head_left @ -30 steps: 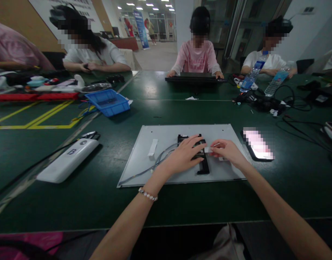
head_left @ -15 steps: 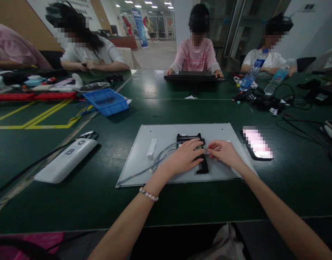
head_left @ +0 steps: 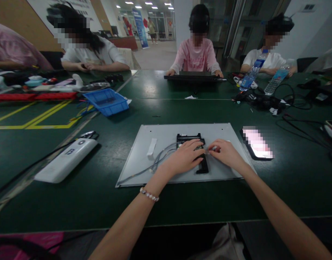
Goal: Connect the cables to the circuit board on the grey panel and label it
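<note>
A pale grey flat panel [head_left: 136, 159] lies on the table before me. Near its middle sits a black plastic bracket [head_left: 203, 167] with part of a circuit board [head_left: 198, 147] showing between my fingers. My left hand [head_left: 184, 155] rests over the bracket and board, its fingers stretched out. Just right of the bracket, my right hand [head_left: 224, 153] is closed in a pinch near the left fingertips; whatever it pinches is too small to make out. Grey cables [head_left: 158, 156] run from under my left hand to the panel's lower left. A white strip [head_left: 152, 147] lies on the panel.
A phone [head_left: 256, 144] lies right of the panel, and a white device [head_left: 67, 160] with a black cord lies left. Farther off are a blue basket [head_left: 107, 103], water bottles [head_left: 252, 76] and tangled cables. Several people sit across the table [head_left: 209, 206].
My right hand has shifted very slightly, its fingers drawn closer into the pinch. My left hand stays over the bracket, and the panel has not moved.
</note>
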Demonstrator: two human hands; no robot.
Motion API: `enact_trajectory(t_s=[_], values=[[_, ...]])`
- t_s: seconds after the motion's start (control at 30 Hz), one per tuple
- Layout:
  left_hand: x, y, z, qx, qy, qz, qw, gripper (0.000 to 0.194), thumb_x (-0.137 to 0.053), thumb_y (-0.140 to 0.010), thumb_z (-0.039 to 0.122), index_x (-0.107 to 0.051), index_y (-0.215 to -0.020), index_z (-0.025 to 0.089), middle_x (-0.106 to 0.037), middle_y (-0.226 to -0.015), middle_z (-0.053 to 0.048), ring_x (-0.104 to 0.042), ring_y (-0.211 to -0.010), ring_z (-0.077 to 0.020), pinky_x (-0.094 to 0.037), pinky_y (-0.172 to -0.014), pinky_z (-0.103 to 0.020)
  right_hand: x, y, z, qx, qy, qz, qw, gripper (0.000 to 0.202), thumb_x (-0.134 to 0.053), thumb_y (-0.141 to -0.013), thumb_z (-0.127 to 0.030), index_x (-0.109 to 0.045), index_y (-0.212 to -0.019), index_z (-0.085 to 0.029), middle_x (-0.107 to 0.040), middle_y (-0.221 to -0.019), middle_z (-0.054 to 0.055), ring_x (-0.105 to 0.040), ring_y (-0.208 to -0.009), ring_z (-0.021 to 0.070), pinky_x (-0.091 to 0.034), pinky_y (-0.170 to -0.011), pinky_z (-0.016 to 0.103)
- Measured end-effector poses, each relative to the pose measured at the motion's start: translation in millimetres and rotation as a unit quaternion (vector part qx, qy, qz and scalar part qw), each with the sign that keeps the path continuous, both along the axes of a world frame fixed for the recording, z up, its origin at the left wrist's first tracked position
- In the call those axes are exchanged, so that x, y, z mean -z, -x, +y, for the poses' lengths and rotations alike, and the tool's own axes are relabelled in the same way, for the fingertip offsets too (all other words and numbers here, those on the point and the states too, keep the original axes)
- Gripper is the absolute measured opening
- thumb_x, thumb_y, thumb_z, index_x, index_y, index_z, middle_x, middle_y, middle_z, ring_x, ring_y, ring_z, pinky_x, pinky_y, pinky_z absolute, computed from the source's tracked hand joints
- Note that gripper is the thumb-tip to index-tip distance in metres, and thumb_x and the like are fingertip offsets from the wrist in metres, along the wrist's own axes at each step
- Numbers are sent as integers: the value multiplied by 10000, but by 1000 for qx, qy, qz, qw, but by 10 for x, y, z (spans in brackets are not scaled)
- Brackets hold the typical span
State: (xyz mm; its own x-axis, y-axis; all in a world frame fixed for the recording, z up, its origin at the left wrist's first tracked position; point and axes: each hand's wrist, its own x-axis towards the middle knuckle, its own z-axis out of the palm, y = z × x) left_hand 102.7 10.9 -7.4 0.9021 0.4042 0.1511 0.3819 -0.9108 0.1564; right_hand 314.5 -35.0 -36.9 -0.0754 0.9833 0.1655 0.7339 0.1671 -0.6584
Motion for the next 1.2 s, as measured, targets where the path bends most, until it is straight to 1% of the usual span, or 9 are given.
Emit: enact_trajectory(t_s=[0.17,0.37,0.57,0.73,0.9,1.03,1.2], values=[[9,1,-1,-1,-6,2,1000,284,-417,-928,281,-523,-1184,222,-420,-1383,-42,-287,-1333,-198,-234,-1105,-383,31,-22,11,1,-5,-11,1000,89,-587,-774,-209,-669,-806,-217,-614,-879,29,-561,-682,134,-448,-684,292],[10,1,-6,-1,1,7,1000,298,-405,-928,285,-510,-1202,232,-409,-1395,-36,-281,-1337,-202,-231,-1103,-395,22,-20,12,-11,-7,-25,1000,100,-584,-774,-208,-671,-822,-216,-623,-859,33,-566,-691,145,-443,-686,297],[5,1,-11,2,-3,3,1000,293,-390,-935,285,-519,-1190,221,-418,-1385,-43,-285,-1334,-198,-229,-1103,-382,19,-23,10,-13,0,-22,1000,101,-577,-780,-218,-668,-824,-212,-627,-863,33,-572,-691,142,-443,-676,290],[7,0,-11,2,0,0,1000,292,-400,-927,276,-520,-1188,223,-431,-1375,-43,-294,-1329,-197,-231,-1102,-378,31,-29,21,-8,9,-6,1000,104,-582,-766,-212,-673,-816,-218,-633,-850,25,-573,-680,139,-453,-670,285],[-15,9,0,0,4,-10,1000,342,-425,-922,323,-468,-1249,233,-428,-1376,-46,-294,-1329,-202,-244,-1096,-386,36,-47,31,9,-2,22,1000,107,-582,-750,-213,-671,-809,-218,-650,-853,29,-583,-672,142,-463,-672,287],[-27,28,35,-12,-8,-27,1000,337,-406,-934,319,-466,-1250,218,-442,-1354,-58,-321,-1308,-208,-242,-1094,-392,38,-65,30,18,-7,30,999,112,-570,-755,-233,-668,-807,-218,-653,-855,36,-589,-669,144,-467,-664,286],[-31,71,98,-51,-35,-28,998,367,-386,-943,345,-439,-1276,198,-446,-1343,-82,-339,-1292,-226,-265,-1069,-403,36,-79,36,19,-15,15,1000,129,-553,-743,-206,-665,-805,-217,-658,-860,38,-593,-675,147,-467,-680,297]])
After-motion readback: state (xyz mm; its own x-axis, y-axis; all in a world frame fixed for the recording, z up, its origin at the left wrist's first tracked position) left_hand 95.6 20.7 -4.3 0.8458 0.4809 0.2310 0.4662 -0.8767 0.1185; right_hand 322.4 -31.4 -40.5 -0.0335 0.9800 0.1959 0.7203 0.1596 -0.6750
